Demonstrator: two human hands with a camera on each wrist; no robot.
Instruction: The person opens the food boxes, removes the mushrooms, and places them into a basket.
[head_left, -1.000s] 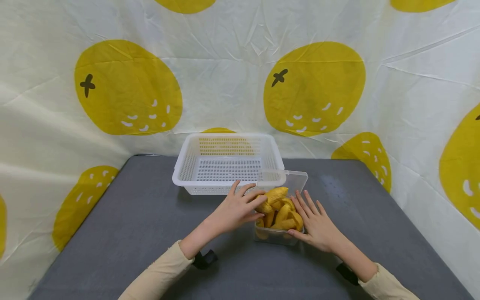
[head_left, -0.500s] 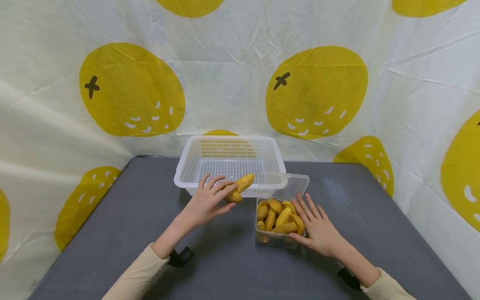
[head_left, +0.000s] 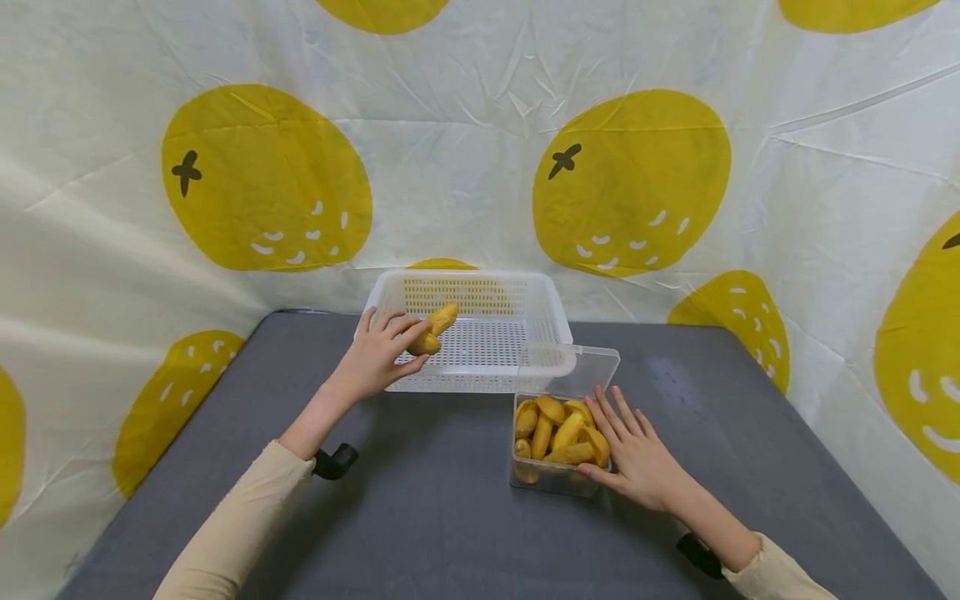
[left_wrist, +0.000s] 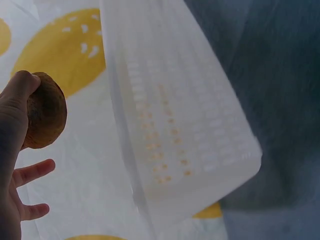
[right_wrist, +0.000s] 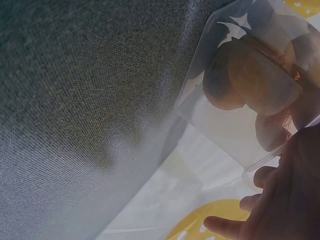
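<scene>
My left hand (head_left: 375, 354) pinches a yellow-brown mushroom (head_left: 442, 320) between thumb and fingers, over the left part of a white slotted basket (head_left: 491, 337). The left wrist view shows its rounded brown cap (left_wrist: 47, 112) under the thumb, the other fingers spread apart. Fingers extended, my right hand (head_left: 637, 462) rests against the right side of a clear plastic box (head_left: 555, 481). Several more mushrooms (head_left: 551, 408) fill that box; from the right wrist they show through its wall.
Behind the box its clear lid (head_left: 596, 367) stands open, overlapping the basket's front right corner in the head view. A grey cloth (head_left: 450, 517) covers the table. A white curtain (head_left: 450, 183) with yellow fruit prints hangs behind.
My left hand has lifted the mushroom out of the box and carried it left and away from me, over the basket. The right hand has stayed against the box.
</scene>
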